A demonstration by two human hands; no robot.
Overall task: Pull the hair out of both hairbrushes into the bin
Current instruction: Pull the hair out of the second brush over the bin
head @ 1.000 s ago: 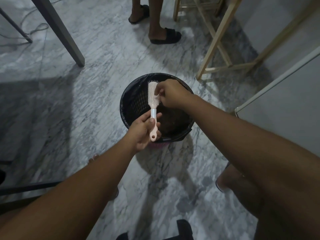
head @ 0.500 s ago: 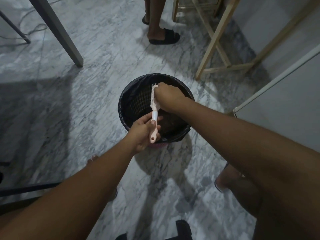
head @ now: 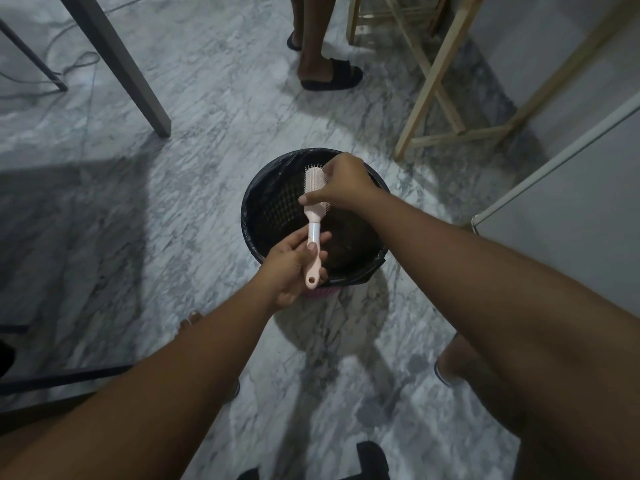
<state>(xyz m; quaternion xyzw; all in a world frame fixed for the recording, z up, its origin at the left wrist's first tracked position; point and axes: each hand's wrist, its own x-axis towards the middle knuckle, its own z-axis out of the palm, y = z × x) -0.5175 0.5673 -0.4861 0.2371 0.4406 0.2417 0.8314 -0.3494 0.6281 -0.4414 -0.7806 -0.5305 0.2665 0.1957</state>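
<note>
A pink and white hairbrush (head: 314, 216) is held over a round bin (head: 256, 216) lined with a black bag. My left hand (head: 291, 268) grips the brush's handle at the bin's near rim. My right hand (head: 343, 183) lies across the bristle head, thumb on its left side and fingers on its right. Whether hair is pinched in those fingers is hidden. A dark clump of hair (head: 346, 244) lies inside the bin. Only one hairbrush is in view.
The bin stands on a marble floor. Another person's legs and a black slipper (head: 334, 76) are just beyond it. A grey table leg (head: 138, 84) is at far left, a wooden frame (head: 436, 81) at far right, and a white panel (head: 568, 202) at right.
The brush has turned so its pink back shows more. My right hand has shifted up along the bristle head, and its thumb now wraps around the left side.
</note>
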